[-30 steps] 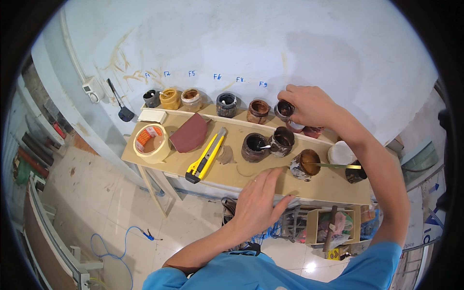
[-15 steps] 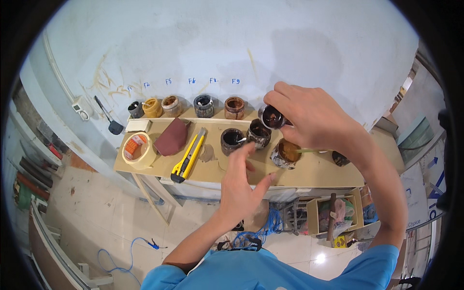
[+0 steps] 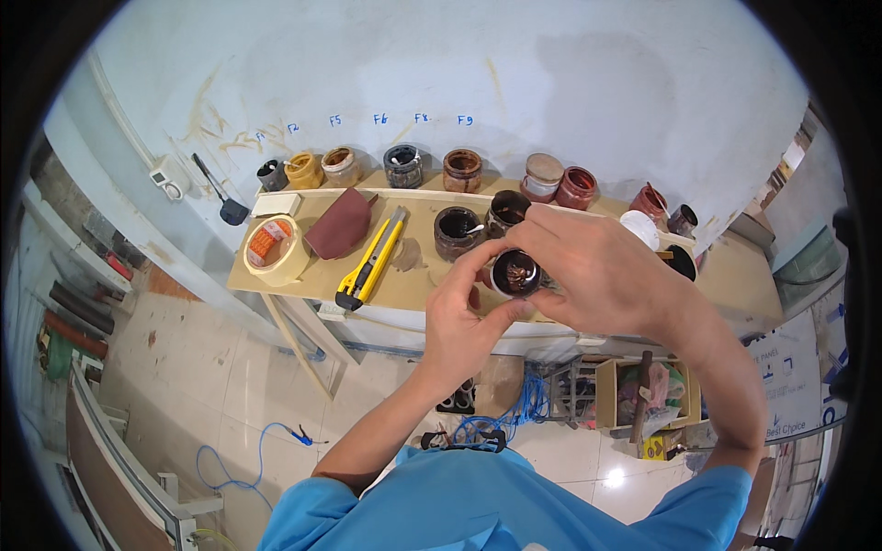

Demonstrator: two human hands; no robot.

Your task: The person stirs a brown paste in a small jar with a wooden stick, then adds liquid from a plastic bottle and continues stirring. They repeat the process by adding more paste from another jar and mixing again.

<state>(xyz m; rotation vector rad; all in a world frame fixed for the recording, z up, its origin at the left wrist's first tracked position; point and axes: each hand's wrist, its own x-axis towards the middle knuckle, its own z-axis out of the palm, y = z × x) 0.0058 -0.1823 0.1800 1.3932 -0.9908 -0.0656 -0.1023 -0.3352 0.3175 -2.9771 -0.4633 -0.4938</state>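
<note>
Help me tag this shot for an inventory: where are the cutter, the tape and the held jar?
Cutter (image 3: pixel 371 261): head view, on the middle of its yellow body.
Tape (image 3: pixel 266 242): head view, on the orange inner wall.
Held jar (image 3: pixel 504 277): head view, on the dark inner wall.

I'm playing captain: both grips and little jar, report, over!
Right grip: holding small dark jar. Left grip: at its side, contact unclear. Another open jar just beyond.
</note>
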